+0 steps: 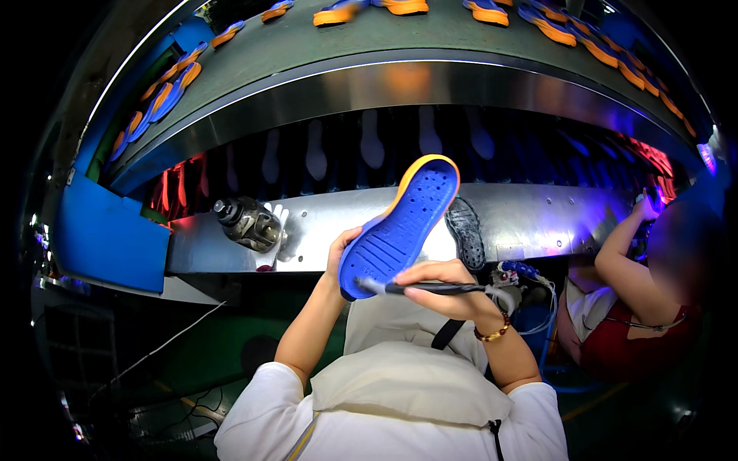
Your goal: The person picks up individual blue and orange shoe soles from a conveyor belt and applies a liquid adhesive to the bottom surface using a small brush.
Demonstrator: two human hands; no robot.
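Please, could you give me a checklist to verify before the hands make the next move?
1. Left hand holds the blue-and-orange sole by its edge: ok.
2. Right hand grips the black-handled brush: ok.
3. Sole's blue, grooved side faces the camera: ok.
4. Brush tip pressing on the sole: cannot tell; it overlaps the near end.
5. Co-worker's arm apart from the sole: ok, far right.

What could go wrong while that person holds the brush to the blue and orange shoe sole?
The left hand grips the shoe sole near one end only, so the far end could dip if that grip loosens. The brush in the right hand has its bristles fairly close to the left hand and might slip onto it. The bracelet might catch on the pale tube near it.
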